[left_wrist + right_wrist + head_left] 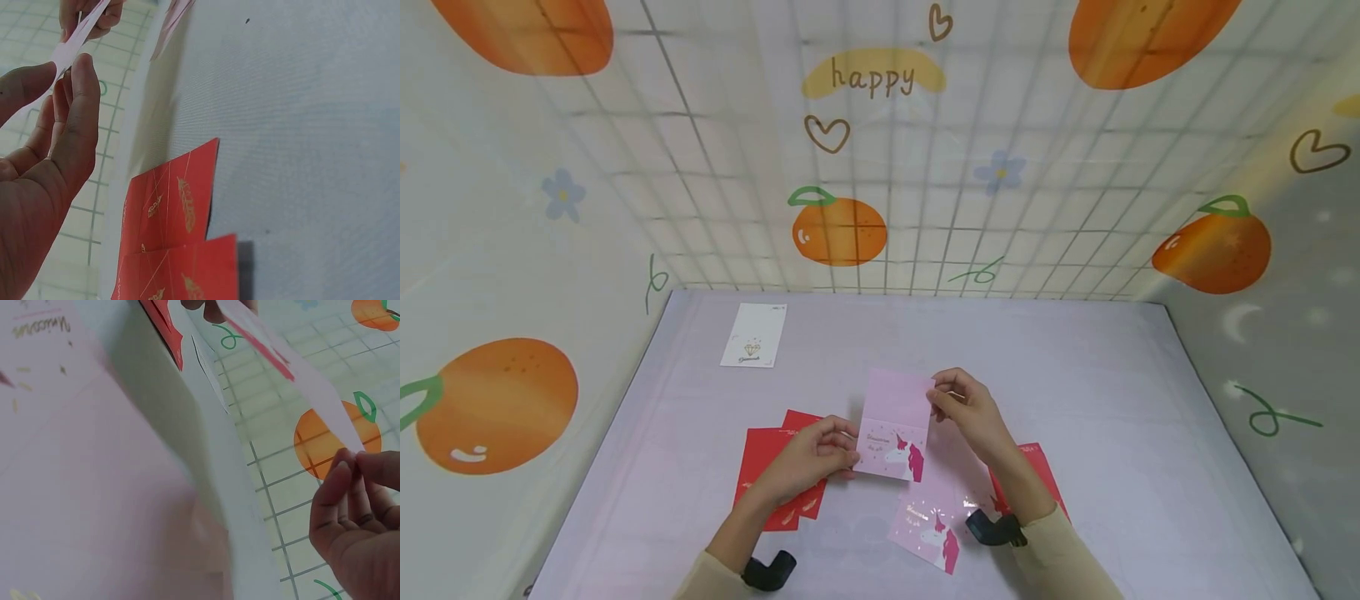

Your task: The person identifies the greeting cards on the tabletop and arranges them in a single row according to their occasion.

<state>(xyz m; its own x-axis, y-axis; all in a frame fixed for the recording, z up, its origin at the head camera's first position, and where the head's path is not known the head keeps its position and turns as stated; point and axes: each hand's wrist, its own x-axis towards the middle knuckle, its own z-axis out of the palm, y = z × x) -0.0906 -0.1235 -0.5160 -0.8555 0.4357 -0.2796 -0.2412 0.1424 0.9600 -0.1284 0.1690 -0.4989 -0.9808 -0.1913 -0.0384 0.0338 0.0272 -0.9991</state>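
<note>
A pink card [897, 408] with a white unicorn and a crease across it is held up over the middle of the table. The left hand [811, 457] pinches its left edge low down, thumb in front. At its upper right corner the right hand [972, 412] grips it between thumb and fingers. In the left wrist view the card [80, 36] appears nearly edge-on beside the thumb; the right wrist view shows the right fingertips closed on the end of the card [315, 394]. Below lie more pink unicorn cards [925, 525], partly hidden by the right forearm.
Overlapping red cards [763, 467] with gold print lie under and beside the left hand. Another red card [1043, 475] is partly covered by the right forearm. A white card [754, 335] with a gold diamond rests toward the back left. A patterned curtain [880, 167] encloses the table.
</note>
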